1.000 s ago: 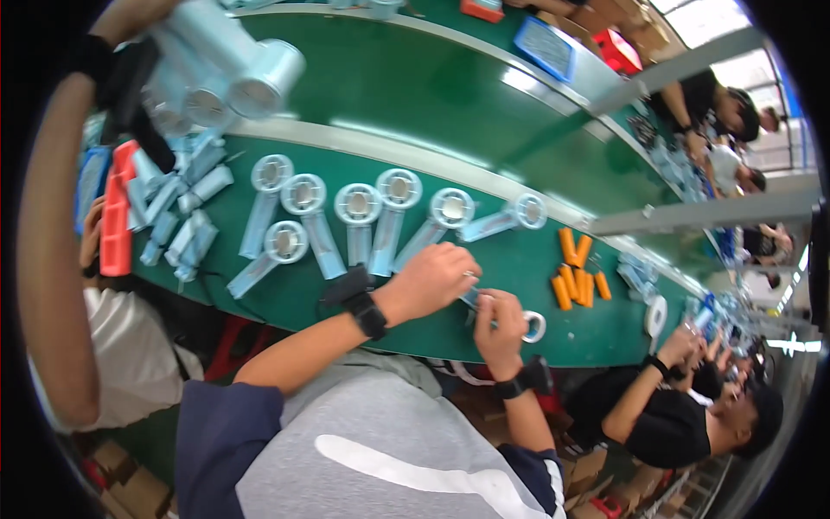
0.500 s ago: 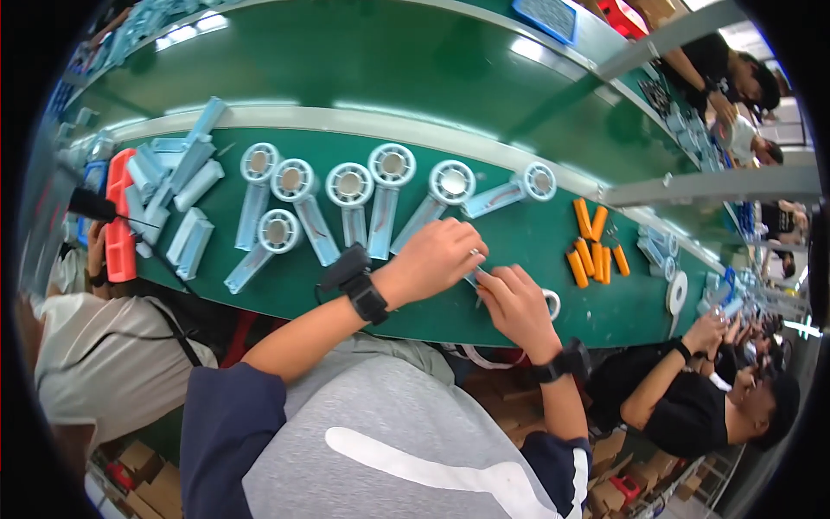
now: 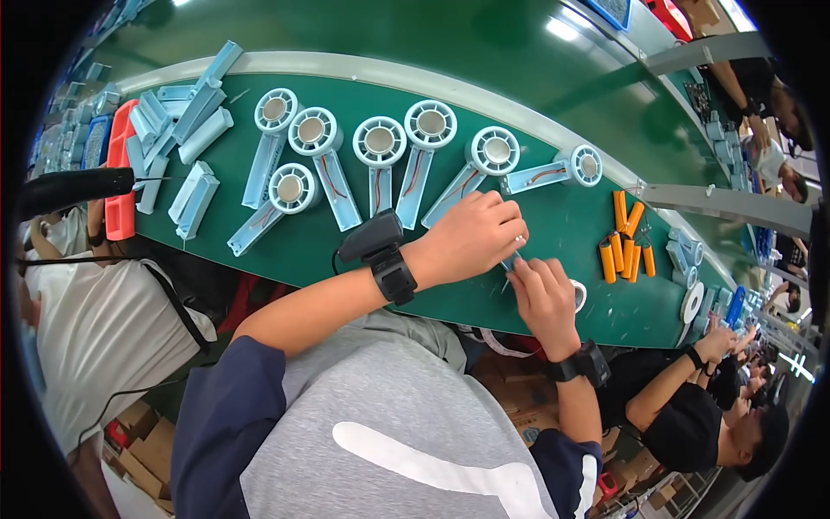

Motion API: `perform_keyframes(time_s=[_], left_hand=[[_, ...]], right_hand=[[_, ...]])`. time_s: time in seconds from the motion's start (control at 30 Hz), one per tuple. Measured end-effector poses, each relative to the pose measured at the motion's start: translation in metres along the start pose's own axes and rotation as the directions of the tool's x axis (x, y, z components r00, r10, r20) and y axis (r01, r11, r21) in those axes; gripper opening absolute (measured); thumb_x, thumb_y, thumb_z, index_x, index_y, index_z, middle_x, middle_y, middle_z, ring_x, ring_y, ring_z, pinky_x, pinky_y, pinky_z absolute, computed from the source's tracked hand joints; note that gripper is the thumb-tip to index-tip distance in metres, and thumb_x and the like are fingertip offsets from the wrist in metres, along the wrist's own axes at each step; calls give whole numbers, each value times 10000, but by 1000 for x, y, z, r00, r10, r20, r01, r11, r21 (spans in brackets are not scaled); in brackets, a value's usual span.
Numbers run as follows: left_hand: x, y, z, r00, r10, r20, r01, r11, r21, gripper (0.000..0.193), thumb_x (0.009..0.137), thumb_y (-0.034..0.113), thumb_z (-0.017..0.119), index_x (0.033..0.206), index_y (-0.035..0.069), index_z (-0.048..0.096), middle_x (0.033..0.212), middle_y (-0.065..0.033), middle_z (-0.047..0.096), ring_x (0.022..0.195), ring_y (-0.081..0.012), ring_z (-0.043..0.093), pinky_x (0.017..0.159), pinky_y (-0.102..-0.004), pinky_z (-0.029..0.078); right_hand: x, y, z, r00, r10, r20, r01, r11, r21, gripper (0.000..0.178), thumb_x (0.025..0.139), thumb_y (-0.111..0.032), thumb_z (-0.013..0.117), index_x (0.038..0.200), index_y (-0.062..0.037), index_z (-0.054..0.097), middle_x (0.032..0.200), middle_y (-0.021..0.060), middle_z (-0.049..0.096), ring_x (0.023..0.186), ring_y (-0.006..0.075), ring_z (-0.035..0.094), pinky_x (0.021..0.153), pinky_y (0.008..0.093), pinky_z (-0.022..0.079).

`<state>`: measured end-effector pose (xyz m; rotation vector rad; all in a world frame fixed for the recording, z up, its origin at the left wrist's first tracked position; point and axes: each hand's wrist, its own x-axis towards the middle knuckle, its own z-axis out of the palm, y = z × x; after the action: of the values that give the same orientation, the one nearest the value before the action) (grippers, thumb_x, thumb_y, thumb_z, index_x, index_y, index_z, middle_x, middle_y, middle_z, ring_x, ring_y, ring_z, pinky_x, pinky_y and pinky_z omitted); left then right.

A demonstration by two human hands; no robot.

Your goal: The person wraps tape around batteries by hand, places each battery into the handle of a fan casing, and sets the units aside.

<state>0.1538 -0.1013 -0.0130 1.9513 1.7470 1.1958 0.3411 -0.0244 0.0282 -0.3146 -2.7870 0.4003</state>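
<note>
Both my hands meet over the green table [image 3: 415, 294], fingers closed. A small grey-blue piece [image 3: 512, 260] shows between them; its kind is mostly hidden by the fingers. My left hand [image 3: 471, 235] pinches at its upper end, and my right hand [image 3: 546, 301] grips its lower end. Just beyond the left hand lies a light-blue handheld fan housing [image 3: 496, 150] with a round grille head and a wire in its open handle. Several similar fan housings [image 3: 379, 143] are spread across the table. Right of my right hand, partly behind it, is a white ring-shaped roll [image 3: 579, 296].
Orange cylindrical batteries [image 3: 624, 238] lie in a group at the right, near another white roll [image 3: 692, 303]. Loose blue handle shells [image 3: 194, 195] are piled at the left by a red tray [image 3: 119, 173]. A black-handled screwdriver [image 3: 82, 190] juts in there. Co-workers [image 3: 683, 406] sit on both sides.
The view has shifted, so the table items appear higher. My hands stay together on the small piece, and more of it shows between the fingers.
</note>
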Motion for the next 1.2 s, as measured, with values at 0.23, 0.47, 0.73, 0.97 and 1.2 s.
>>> perform_keyframes(time_s=[0.23, 0.47, 0.73, 0.97, 1.2], left_hand=[[-1, -5, -1, 1000, 5, -9, -5, 999, -38, 42, 903, 145, 638, 894, 106, 650, 906, -18, 583, 872, -226, 557, 774, -361, 455], [4, 2, -6, 996, 36, 77, -42, 995, 86, 152, 865, 251, 675, 869, 100, 669, 887, -29, 616, 878, -232, 581, 783, -377, 454], [56, 14, 3, 711, -66, 700, -108, 974, 202, 146, 727, 258, 751, 737, 113, 731, 761, -99, 695, 787, -266, 692, 785, -386, 486], [45, 15, 2, 739, 10, 673, -180, 966, 183, 209, 775, 319, 738, 750, 112, 735, 742, -90, 672, 755, -296, 675, 717, -419, 486], [24, 27, -7, 818, -36, 574, -118, 966, 230, 177, 838, 300, 713, 882, 129, 731, 836, -48, 680, 792, -247, 633, 708, -384, 434]], right_hand=[[22, 11, -18, 948, 30, 318, -6, 997, -74, 135, 852, -103, 715, 976, -71, 673, 765, 71, 592, 648, 239, 562, 583, 404, 414], [20, 8, -20, 868, 165, 468, -95, 981, -169, 131, 866, -134, 708, 987, -101, 668, 646, 87, 554, 589, 259, 571, 609, 407, 426], [-19, 1, -20, 587, 736, 337, -808, 560, 185, 236, 888, -253, 712, 985, -57, 624, 649, 116, 576, 582, 315, 575, 560, 427, 440], [-24, -2, -18, 549, 781, 298, -834, 489, 254, 311, 853, -260, 757, 1032, -40, 630, 652, 138, 573, 577, 245, 563, 542, 376, 414], [-39, -29, -11, 808, 584, 78, -587, 790, 175, 356, 852, -315, 748, 1084, -70, 636, 756, 151, 631, 675, 326, 643, 596, 412, 494]])
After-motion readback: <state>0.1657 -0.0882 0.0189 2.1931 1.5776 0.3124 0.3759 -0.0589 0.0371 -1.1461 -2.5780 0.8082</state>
